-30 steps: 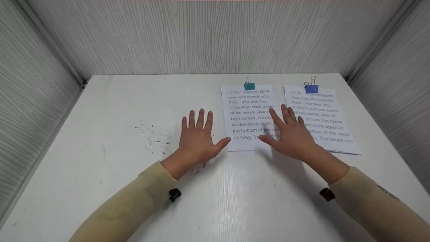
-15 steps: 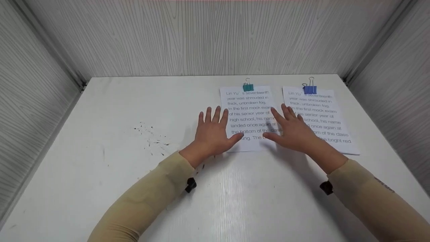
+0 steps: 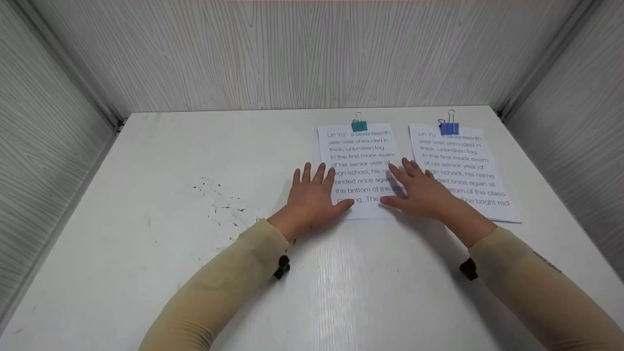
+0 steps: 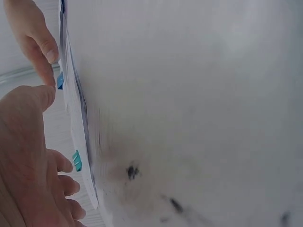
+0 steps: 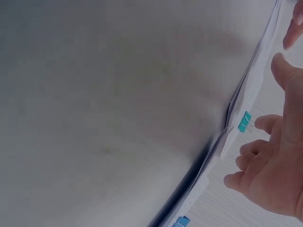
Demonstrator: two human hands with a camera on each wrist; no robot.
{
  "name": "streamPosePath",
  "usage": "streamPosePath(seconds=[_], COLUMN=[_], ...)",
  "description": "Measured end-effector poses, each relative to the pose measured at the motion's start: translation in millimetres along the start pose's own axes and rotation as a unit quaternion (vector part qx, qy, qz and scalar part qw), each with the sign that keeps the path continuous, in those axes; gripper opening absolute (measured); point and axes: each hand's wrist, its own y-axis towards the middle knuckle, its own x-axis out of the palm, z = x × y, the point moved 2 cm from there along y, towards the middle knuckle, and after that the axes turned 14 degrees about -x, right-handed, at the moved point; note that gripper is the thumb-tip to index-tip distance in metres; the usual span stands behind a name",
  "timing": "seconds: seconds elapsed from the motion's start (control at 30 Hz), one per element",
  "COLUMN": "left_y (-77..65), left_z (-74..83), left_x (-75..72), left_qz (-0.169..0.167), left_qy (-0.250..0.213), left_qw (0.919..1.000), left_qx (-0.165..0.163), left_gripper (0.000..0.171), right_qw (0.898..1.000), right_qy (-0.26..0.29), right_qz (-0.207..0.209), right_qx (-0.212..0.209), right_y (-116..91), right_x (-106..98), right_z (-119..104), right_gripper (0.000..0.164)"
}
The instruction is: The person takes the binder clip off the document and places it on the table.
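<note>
Both spread wide, left hand (image 3: 312,201) closer to right hand (image 3: 423,192) than earlier, contact with teal-clipped papers (image 3: 363,170) unclear.

Left hand (image 4: 23,156) fills my lower left, right hand (image 4: 32,33) upper left; papers (image 4: 79,120) edge-on alongside, teal clip (image 4: 77,161) low, blue clip (image 4: 60,81) higher. I spot dark smudges (image 4: 132,171) bottom centre.

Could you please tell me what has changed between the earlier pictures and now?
The left hand moved right, toward the teal-clipped papers; the right hand barely shifted. Nothing was grasped or released. Those papers and the blue-clipped papers stayed in place.
</note>
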Motion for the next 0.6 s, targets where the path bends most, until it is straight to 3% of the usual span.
streamPosePath(seconds=[0.33,0.6], left_y=[-1.9,-2.1], left_z=[-0.3,-1.4], left_x=[4.0,2.7], left_qz=[-0.034,-0.035], left_qy=[-0.011,-0.009], left_qw=[0.9994,0.9993], left_qx=[0.003,0.011], left_gripper=[0.095,0.095], right_qw=[0.999,0.999], right_qy=[0.008,0.004], right_qz=[-0.041,-0.051], right_qx=[-0.008,-0.005], right_y=[2.9,4.2], right_x=[4.8,6.1], right_z=[2.7,2.3], right_gripper=[0.098,0.098])
